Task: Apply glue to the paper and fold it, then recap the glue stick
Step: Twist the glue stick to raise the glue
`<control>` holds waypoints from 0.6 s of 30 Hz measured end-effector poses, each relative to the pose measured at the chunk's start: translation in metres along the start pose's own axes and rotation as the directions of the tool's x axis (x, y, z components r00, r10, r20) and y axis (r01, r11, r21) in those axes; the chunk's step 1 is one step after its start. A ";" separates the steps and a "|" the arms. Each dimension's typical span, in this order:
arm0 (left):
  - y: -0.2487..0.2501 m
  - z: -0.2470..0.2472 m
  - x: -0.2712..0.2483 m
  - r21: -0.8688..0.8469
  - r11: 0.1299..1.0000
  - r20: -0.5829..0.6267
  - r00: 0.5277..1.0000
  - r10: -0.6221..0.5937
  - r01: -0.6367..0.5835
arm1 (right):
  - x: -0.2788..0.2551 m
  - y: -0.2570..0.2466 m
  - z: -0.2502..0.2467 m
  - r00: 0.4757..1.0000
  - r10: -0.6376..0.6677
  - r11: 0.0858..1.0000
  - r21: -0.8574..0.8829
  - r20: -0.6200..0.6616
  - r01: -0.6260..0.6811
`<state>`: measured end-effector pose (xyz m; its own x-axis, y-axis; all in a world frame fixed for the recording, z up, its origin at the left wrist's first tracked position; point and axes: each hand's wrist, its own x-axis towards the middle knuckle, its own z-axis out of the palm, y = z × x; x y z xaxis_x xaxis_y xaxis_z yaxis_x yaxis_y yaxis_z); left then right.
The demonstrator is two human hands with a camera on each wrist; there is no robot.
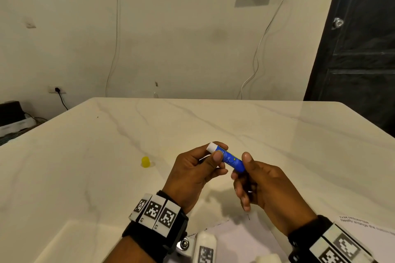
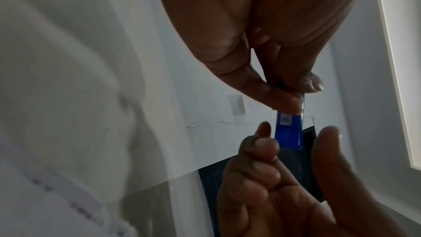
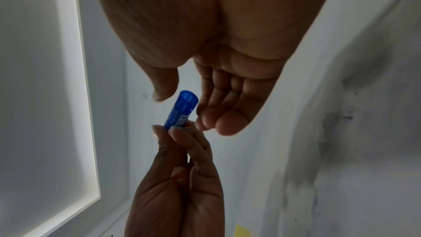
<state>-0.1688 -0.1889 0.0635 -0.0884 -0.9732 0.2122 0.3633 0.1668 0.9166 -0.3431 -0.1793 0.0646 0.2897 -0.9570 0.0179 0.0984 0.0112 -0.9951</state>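
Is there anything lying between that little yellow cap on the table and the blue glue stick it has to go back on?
Nothing visible does. The yellow cap stands alone on bare table, left of the left hand holding the glue stick.

The blue cylindrical glue stick point(image 1: 227, 158) sits above the pale marble tabletop point(image 1: 277, 145), between the left hand point(image 1: 196, 174) and right hand point(image 1: 263, 190). The small yellow plastic cap point(image 1: 145, 161) stands on the tabletop left of it; white printed paper sheets point(image 1: 245, 241) lie nearer the person.

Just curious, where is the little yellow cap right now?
In the head view the yellow cap stands on the marble table, left of the left hand, untouched.
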 end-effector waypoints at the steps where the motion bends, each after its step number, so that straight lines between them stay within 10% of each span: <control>1: 0.000 0.000 0.000 0.001 1.000 -0.009 1.000 0.005 -0.005 | 0.001 0.000 0.000 0.999 -0.030 1.000 -0.002 -0.015 0.030; 18: 0.000 0.000 -0.001 0.002 1.000 -0.003 1.000 0.002 -0.002 | 0.000 0.003 0.000 0.998 -0.065 0.997 -0.034 -0.019 0.065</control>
<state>-0.1685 -0.1877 0.0630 -0.0850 -0.9732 0.2135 0.3617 0.1696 0.9167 -0.3424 -0.1794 0.0619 0.2644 -0.9610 0.0810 0.0847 -0.0605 -0.9946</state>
